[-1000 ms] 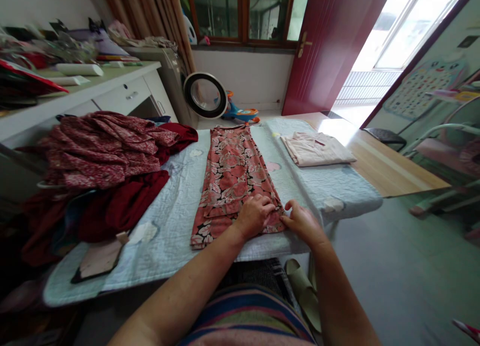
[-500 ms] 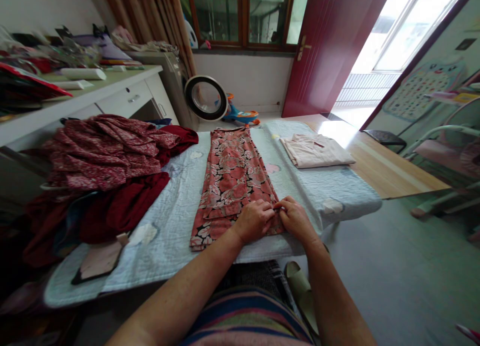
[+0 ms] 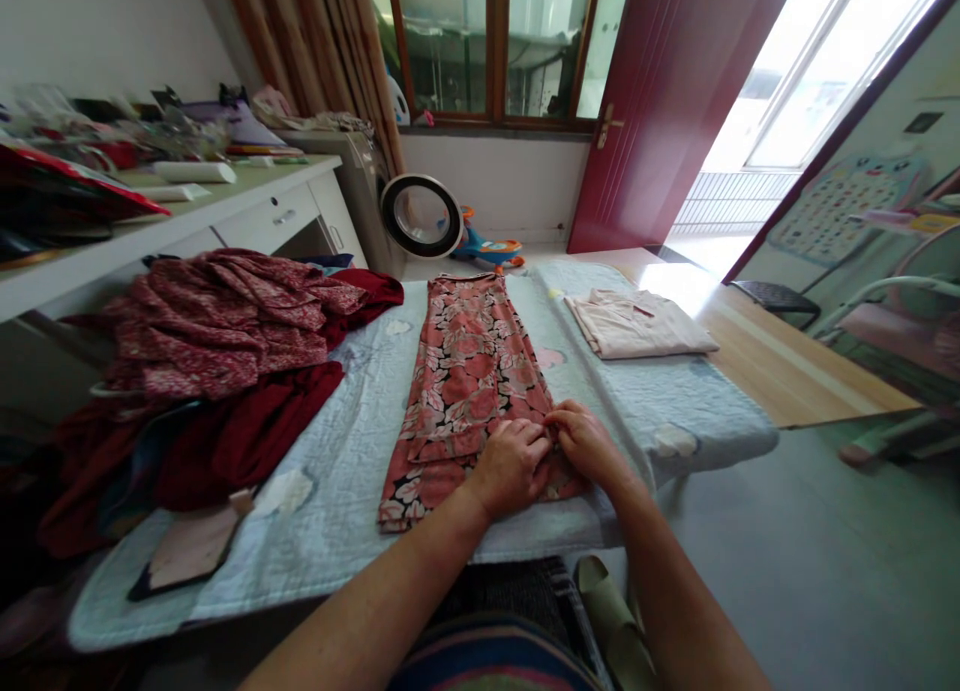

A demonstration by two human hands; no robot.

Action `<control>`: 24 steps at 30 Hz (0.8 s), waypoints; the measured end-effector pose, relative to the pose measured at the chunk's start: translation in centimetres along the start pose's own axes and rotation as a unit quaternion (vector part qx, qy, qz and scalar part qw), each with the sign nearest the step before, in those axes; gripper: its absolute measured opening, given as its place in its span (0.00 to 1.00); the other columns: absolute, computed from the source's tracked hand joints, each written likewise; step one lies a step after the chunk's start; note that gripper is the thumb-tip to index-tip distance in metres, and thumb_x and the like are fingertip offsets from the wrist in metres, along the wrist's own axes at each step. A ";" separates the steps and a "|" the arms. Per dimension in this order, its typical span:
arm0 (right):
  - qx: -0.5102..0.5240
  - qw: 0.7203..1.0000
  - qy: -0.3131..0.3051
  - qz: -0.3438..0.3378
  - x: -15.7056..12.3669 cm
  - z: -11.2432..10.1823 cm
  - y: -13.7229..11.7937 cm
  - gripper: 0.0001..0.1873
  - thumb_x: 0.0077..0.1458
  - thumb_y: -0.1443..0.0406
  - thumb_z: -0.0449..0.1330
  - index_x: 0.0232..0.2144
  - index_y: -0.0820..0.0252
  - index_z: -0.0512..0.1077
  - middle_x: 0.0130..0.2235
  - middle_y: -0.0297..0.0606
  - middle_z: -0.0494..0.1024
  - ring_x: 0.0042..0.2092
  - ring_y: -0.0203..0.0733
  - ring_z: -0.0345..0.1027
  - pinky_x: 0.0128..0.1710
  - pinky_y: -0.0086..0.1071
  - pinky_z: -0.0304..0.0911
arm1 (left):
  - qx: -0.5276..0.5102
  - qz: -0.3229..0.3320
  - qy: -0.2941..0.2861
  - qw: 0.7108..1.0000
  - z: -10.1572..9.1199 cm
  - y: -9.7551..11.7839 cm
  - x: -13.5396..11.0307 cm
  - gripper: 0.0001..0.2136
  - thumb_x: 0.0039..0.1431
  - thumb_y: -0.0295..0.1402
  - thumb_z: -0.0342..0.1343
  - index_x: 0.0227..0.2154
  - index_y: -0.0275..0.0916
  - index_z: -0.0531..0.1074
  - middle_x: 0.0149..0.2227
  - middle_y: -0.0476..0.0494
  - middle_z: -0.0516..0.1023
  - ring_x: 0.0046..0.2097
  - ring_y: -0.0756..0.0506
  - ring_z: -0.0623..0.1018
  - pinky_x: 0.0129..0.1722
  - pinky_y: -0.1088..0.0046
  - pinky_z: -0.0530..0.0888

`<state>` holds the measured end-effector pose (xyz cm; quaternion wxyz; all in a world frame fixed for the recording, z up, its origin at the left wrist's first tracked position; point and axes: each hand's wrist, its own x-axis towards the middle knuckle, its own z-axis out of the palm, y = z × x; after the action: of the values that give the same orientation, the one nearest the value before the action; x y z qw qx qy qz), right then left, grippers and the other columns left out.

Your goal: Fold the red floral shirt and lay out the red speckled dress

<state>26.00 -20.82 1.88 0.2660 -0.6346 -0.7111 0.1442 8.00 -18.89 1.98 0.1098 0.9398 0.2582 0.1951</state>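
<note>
A red, black and cream floral garment (image 3: pixel 465 371), long and flat like folded trousers or a skirt, lies lengthwise on the quilted pale-blue cover (image 3: pixel 345 451). It widens toward me, and one layer's hem sits above the lower one. My left hand (image 3: pixel 514 463) rests on its lower right part, fingers curled and closed on the cloth. Beside it my right hand (image 3: pixel 585 443) pinches the right edge of the same garment. The fingertips of both hands nearly meet, and they hide the cloth between them.
A folded pale-pink shirt (image 3: pixel 641 323) lies to the right. Crumpled red patterned clothes (image 3: pixel 232 321) and dark red cloth (image 3: pixel 255 431) are heaped at left, near a phone-like flat pink item (image 3: pixel 193 546). Behind stand a cluttered white desk (image 3: pixel 277 211) and an open round washer door (image 3: pixel 421 216).
The view has shifted slightly, so the scene sits lower in the picture. Both hands stay at the garment's lower right edge, with small finger movements there.
</note>
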 end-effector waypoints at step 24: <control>-0.024 0.979 -0.105 -0.173 7.7 2.8 -4.1 0.17 0.58 0.74 0.52 0.43 0.60 0.76 0.44 0.41 0.77 0.47 0.39 0.68 0.49 0.31 0.60 | 0.056 -0.117 0.002 0.992 -2.3 -3.9 -3.7 0.23 0.60 0.39 0.57 0.57 0.39 0.65 0.62 0.38 0.67 0.63 0.38 0.65 0.64 0.54 0.60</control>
<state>20.65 -13.52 3.35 0.1949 -0.4895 -0.8375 0.1446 2.38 -17.35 1.66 0.0781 0.9073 0.3774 0.1684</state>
